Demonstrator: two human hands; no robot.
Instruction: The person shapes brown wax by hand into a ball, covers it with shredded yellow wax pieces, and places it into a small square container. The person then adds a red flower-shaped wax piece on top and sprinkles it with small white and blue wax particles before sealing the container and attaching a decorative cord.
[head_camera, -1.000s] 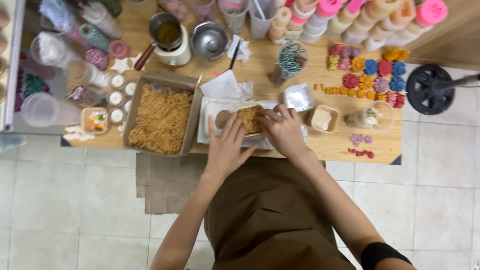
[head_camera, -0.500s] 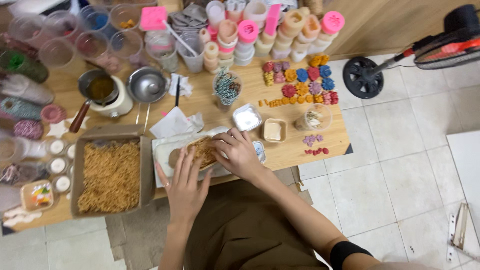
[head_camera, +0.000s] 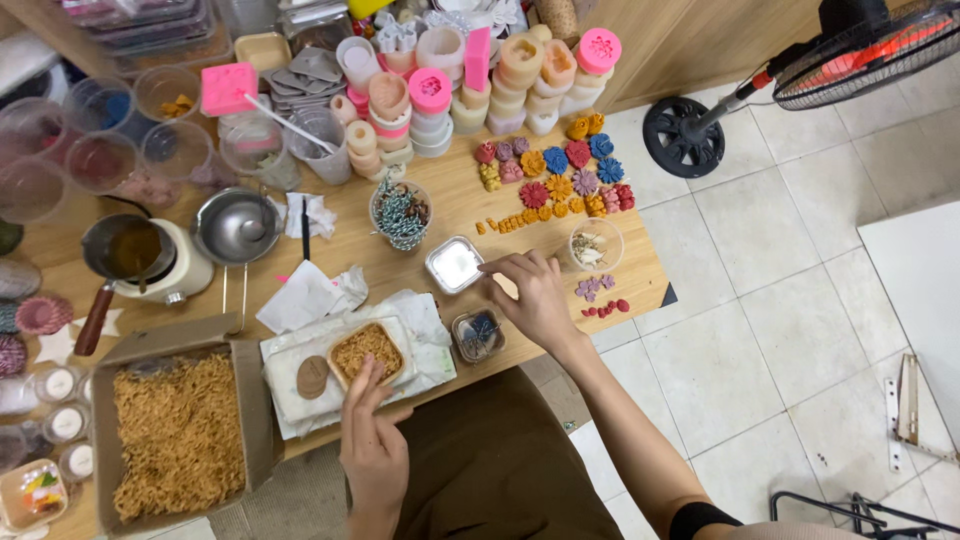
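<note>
My left hand (head_camera: 372, 432) grips the near edge of a small brown cardboard tray (head_camera: 368, 350) filled with tan shredded filler. The tray lies on crumpled white paper (head_camera: 425, 318), beside a round brown disc (head_camera: 312, 377). My right hand (head_camera: 532, 298) is further right on the wooden table (head_camera: 640, 285), with fingers curled down over a small beige box (head_camera: 507, 288) that it mostly hides. A square metal tin (head_camera: 453, 264) sits just left of that hand. A small clear tin with dark contents (head_camera: 478, 335) lies below it.
A large cardboard box of shredded filler (head_camera: 180, 440) stands at the left. Behind are a pot of brown liquid (head_camera: 135, 250), a steel bowl (head_camera: 235, 226), a glass jar (head_camera: 400, 212), coloured flower shapes (head_camera: 560, 170) and stacked moulds (head_camera: 470, 70). A fan base (head_camera: 683, 137) stands on the tiled floor.
My right hand left the filled tray and moved right onto the small beige box. My left hand stays at the tray. The camera view shifted right.
</note>
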